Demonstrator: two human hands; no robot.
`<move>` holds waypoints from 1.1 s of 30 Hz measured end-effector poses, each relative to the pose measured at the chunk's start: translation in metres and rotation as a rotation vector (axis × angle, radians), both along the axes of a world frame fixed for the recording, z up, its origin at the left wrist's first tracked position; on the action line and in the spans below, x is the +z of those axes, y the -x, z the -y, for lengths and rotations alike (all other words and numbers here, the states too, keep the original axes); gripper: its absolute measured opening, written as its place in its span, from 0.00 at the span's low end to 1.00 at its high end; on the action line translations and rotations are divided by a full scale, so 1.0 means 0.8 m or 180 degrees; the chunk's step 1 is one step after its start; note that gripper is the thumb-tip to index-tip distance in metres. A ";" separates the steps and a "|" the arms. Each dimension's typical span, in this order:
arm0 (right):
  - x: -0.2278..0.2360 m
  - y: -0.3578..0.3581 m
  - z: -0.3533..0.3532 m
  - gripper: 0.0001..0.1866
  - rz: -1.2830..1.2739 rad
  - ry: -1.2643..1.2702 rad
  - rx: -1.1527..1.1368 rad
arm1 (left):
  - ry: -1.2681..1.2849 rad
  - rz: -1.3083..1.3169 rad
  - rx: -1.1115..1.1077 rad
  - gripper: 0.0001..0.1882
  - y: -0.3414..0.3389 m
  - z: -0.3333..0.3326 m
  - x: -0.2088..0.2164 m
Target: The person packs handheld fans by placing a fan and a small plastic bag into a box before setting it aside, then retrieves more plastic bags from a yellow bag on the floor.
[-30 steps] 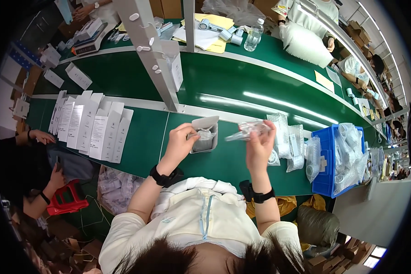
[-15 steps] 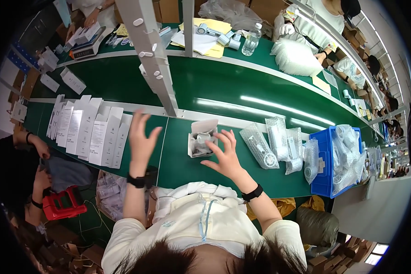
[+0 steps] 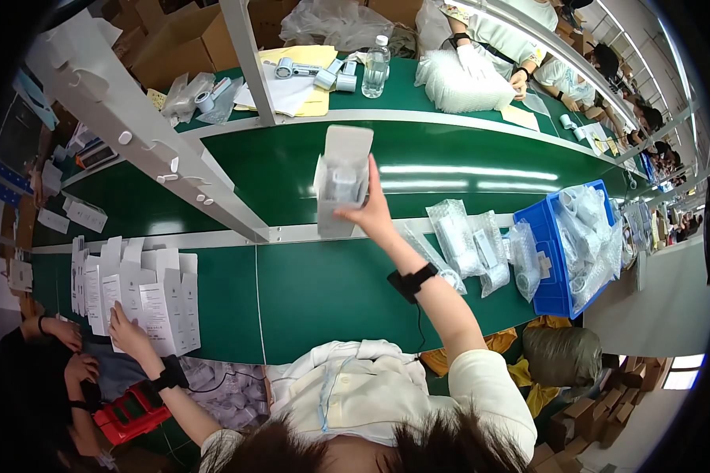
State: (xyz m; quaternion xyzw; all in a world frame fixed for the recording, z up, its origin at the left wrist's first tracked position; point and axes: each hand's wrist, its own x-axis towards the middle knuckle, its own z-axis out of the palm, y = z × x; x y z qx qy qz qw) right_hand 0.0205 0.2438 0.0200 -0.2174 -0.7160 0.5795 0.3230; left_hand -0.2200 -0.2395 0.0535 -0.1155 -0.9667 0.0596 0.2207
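Observation:
My right hand (image 3: 371, 206) grips a white carton (image 3: 335, 221) and holds it up by the table's far edge. Its lid flap stands up, and a wrapped item (image 3: 344, 183) shows inside, blurred. At the left, my left hand (image 3: 131, 334) rests its outstretched fingers against the front of a row of upright white cartons (image 3: 159, 311). Its thumb is hard to make out. These cartons stand close together with their top flaps raised.
Several bubble-wrapped devices (image 3: 454, 236) lie right of the green table's (image 3: 315, 292) middle. Beside them stands a blue bin (image 3: 546, 272) of wrapped devices. A slanted metal post (image 3: 162, 150) rises at the far edge. A co-worker's hand (image 3: 63, 333) is at far left.
My right hand has lifted the carton from the table and carried it away from me. My left hand has swung left and down to the carton row. The view has shifted.

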 end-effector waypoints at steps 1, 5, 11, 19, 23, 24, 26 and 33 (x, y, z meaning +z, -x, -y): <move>-0.004 0.018 -0.026 0.62 0.0032 -0.0146 -0.0173 | -0.0035 -0.0167 -0.0137 0.33 -0.018 -0.005 0.015; -0.019 0.040 -0.112 0.62 0.0373 -0.0760 -0.0877 | -0.0496 0.0501 -0.0973 0.29 -0.134 -0.099 0.092; -0.047 0.000 -0.120 0.57 0.1132 -0.2298 -0.1395 | -0.0818 0.1492 -0.2427 0.27 -0.251 -0.233 0.029; -0.056 -0.151 0.007 0.45 0.4417 -0.1890 0.0198 | -0.0814 0.3036 -0.3082 0.40 -0.235 -0.296 -0.044; -0.067 -0.169 0.013 0.40 0.3914 -0.1903 -0.0012 | -0.1260 0.3047 -0.2994 0.49 -0.203 -0.334 -0.080; -0.063 -0.171 0.008 0.39 0.3696 -0.1585 -0.0002 | -0.1329 0.3102 -0.3050 0.51 -0.201 -0.338 -0.101; -0.057 -0.183 0.000 0.37 0.3472 -0.1272 -0.0004 | -0.1666 0.3794 -0.3032 0.51 -0.200 -0.339 -0.130; 0.061 -0.169 0.025 0.28 -0.1350 0.1989 -0.1448 | -0.2828 0.5285 -0.3160 0.51 -0.218 -0.358 -0.047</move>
